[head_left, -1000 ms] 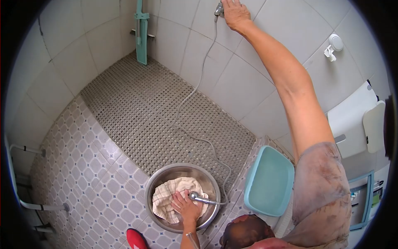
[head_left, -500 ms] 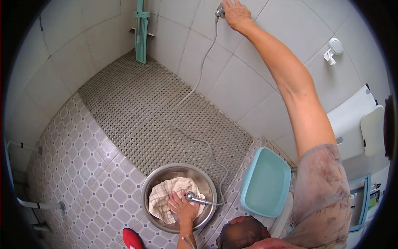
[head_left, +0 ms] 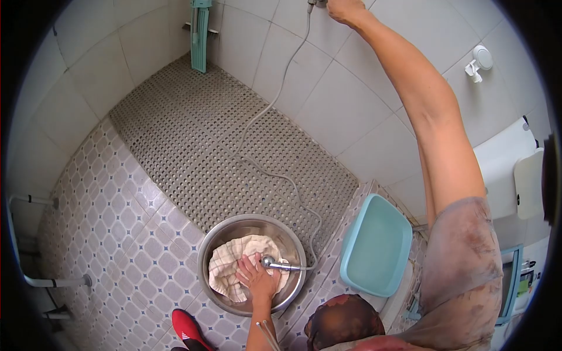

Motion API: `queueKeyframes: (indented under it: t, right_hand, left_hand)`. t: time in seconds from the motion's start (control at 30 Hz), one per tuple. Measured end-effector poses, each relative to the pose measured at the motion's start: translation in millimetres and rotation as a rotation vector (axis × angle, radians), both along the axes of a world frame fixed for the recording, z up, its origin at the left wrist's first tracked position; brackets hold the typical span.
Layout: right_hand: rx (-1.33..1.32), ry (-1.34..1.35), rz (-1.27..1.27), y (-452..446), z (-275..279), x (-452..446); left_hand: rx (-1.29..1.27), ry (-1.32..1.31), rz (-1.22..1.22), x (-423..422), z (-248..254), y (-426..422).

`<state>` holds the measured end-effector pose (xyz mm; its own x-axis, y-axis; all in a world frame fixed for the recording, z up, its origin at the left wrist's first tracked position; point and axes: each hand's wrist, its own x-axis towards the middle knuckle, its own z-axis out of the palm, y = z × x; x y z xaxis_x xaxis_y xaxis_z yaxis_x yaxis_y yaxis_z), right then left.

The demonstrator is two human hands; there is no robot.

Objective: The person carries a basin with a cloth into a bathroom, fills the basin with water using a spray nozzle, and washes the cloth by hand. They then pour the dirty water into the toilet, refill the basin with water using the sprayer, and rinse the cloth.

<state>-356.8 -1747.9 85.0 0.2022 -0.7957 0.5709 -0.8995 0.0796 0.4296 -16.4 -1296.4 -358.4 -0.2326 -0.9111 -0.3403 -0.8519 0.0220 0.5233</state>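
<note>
a red shoe [head_left: 186,327] stands on patterned tiles. near it, a steel basin [head_left: 291,238] holds a bunched checked cloth [head_left: 230,261], and the left hand [head_left: 260,282] lies on it, fingers spread and gripping nothing. a shower head [head_left: 276,265] lies just beside that hand, its hose [head_left: 321,223] running up to a wall fitting [head_left: 319,3]. there the right hand [head_left: 348,11] is partly out of frame; i cannot tell whether its fingers grasp. a teal tub [head_left: 377,257] stands farther right.

Right hand [head_left: 346,10] cropped at top
</note>
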Motion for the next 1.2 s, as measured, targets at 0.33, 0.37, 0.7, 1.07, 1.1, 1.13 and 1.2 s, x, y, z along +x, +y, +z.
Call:
queueKeyframes:
  t: [0.33, 0.37, 0.7, 1.07, 1.1, 1.13, 1.2]
  right_hand:
    - [0.119, -0.383, -0.132, -25.9, 8.0, 15.6]
    - [0.118, -0.380, -0.131, -27.4, 8.6, 15.7]
    - [0.187, -0.374, -0.155, -24.4, 7.4, 18.9]
    - [0.198, -0.125, -0.172, -9.9, 11.5, 23.4]
    - [0.165, -0.174, -0.168, 0.1, 13.3, 32.3]
    - [0.134, -0.223, -0.164, 6.3, 13.1, 37.9]
    - [0.050, -0.151, -0.094, -11.8, 3.3, 14.2]
  left_hand:
    - [-0.039, -0.010, -0.001, -0.1, -8.5, 3.0]
    - [-0.060, -0.008, 0.002, -1.5, -9.8, 3.3]
    - [-0.048, -0.022, 0.005, -2.3, -10.6, 2.4]
    - [-0.053, -0.008, 0.023, -2.9, -9.8, 2.1]
    - [-0.052, -0.008, 0.022, -2.8, -8.4, 1.3]
    - [-0.043, -0.006, 0.020, -2.5, -5.7, 0.0]
    - [-0.025, -0.011, 0.014, -2.5, -4.3, 0.0]
